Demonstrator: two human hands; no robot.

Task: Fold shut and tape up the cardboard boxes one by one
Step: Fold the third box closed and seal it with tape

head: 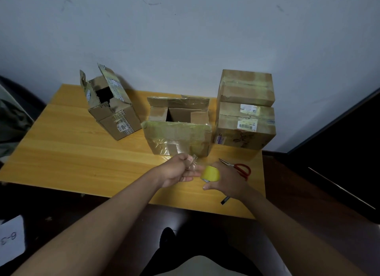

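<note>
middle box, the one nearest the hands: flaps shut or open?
Open. The middle box has its far flap standing up, its near flap hanging down the front, and its dark interior showing between them.

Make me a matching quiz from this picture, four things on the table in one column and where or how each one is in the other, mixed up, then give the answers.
Things:
1. tape roll
2. scissors
3. left box
4. stacked boxes

States:
A. lying on the table, right of the hands
B. flaps standing open, tilted
C. taped shut, one on another
D. held in the right hand

Pairs: 1-D, 2-A, 3-B, 4-C
</note>
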